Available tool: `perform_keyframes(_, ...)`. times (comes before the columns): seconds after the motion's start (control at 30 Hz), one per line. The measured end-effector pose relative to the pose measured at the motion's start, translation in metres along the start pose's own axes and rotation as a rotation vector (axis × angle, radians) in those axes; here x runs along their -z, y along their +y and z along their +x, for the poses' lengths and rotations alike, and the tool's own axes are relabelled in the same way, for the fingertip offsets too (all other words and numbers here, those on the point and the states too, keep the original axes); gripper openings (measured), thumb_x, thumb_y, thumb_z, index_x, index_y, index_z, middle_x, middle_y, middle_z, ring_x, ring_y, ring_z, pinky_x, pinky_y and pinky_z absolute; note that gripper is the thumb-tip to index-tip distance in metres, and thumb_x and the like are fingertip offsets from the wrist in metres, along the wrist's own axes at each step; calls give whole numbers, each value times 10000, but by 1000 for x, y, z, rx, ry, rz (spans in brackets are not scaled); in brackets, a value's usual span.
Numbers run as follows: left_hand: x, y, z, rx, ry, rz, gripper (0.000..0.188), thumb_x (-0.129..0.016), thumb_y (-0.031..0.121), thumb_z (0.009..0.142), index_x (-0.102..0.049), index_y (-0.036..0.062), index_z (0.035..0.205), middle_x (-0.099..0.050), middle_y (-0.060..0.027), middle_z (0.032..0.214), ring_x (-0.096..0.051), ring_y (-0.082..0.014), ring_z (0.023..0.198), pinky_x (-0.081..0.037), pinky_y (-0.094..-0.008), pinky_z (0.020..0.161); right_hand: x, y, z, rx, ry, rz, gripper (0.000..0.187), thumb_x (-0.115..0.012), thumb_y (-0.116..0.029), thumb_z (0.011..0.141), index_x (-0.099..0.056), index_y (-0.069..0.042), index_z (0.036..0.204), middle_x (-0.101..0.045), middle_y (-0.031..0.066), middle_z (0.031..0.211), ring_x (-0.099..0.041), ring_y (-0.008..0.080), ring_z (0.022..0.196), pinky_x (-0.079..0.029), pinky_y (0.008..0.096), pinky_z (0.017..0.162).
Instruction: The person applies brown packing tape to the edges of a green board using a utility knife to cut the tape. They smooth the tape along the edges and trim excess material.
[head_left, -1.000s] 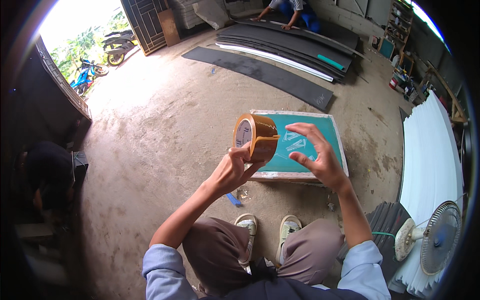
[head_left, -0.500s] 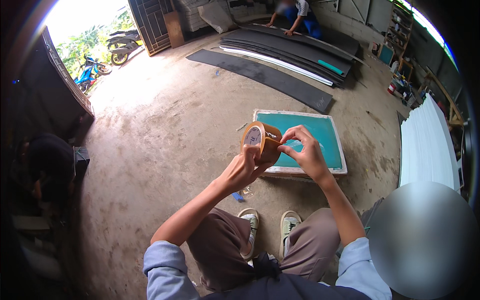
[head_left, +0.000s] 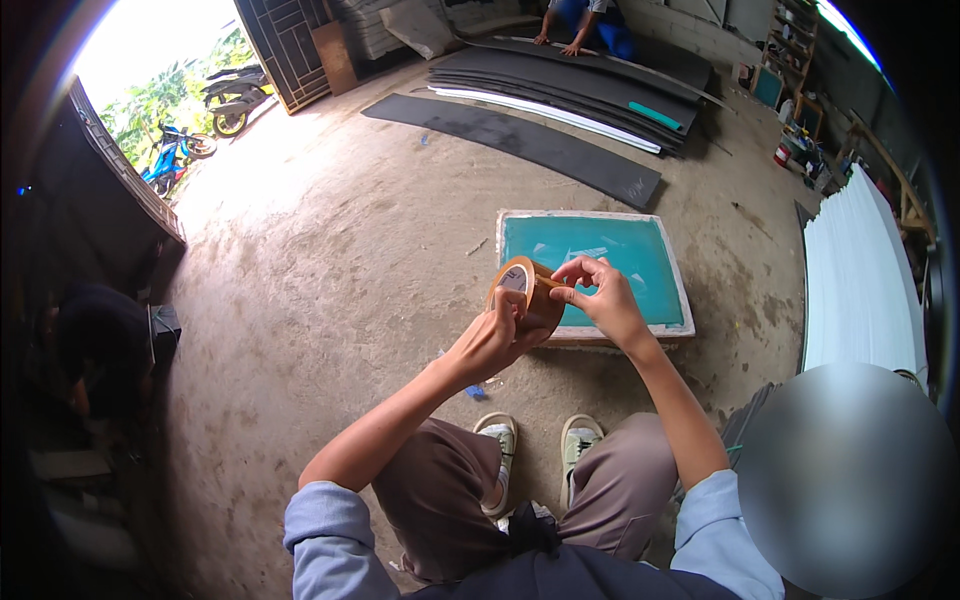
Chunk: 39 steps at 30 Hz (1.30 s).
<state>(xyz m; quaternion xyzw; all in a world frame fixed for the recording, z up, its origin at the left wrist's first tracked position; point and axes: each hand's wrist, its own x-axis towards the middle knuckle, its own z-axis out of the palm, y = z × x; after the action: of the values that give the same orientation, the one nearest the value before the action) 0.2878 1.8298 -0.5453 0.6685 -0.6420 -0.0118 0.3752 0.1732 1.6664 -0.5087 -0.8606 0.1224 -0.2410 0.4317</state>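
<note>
Head view, lettered tape roll [head_left: 541, 308], left hand [head_left: 492, 335] gripping, right hand [head_left: 606, 300] pinching

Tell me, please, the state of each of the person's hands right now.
Left hand: closed, holding the roll of brown packing tape.
Right hand: thumb and finger closed, apparently pinching the tape's loose end.
</note>
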Motion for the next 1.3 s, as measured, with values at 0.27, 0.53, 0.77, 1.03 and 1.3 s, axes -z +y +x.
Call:
perform_keyframes(0.27, -12, -4, 10, 152, 23, -193, 464, -639, 179, 850, -200, 80, 965, -543, -205, 840, -572, -211, 710, -475, -308, 576, -6, 22, -2, -74, 123, -140, 153, -701, -170, 768, -614, -49, 803, -641, 29, 783, -528, 173, 758, -425, 315, 730)
perform_keyframes(0.53, -13, -7, 22, 459, 76, -48, 550, -686, 381, 785, -325, 59, 1047, -632, -164, 670, -623, -242, 582, -472, -349, 548, -13, 58, 2, -339, 129, -105, 186, -696, -247, 774, -621, -79, 803, -659, 43, 783, -590, 206, 765, -423, 393, 769)
perform_keyframes(0.77, -1, -33, 12, 543, 13, 118, 566, -634, 595, 704, -666, 30, 711, -635, -113, 612, -646, -252, 592, -497, -342, 551, 8, 89, 1, -361, 258, -62, 174, -703, -187, 770, -636, -31, 809, -646, 66, 743, -594, 152, 686, -456, 292, 635)
perform_keyframes(1.03, 12, -96, -11, 538, -74, -283, 496, -690, 448, 759, -537, 26, 547, -427, 10, 462, -416, -37, 465, -336, -244, 419, 65, 131, -10, -476, 301, 114, 134, -663, -133, 811, -625, -6, 818, -621, 30, 740, -542, 98, 687, -423, 252, 655)
perform_keyframes(1.3, -10, -117, -13, 581, 34, -758, 414, -702, 436, 761, -620, 31, 723, -567, 29, 613, -493, -28, 540, -378, -195, 490, 111, 201, -38, -628, 384, 199, 133, -638, -135, 836, -610, -7, 860, -599, 23, 776, -531, 98, 724, -416, 243, 695)
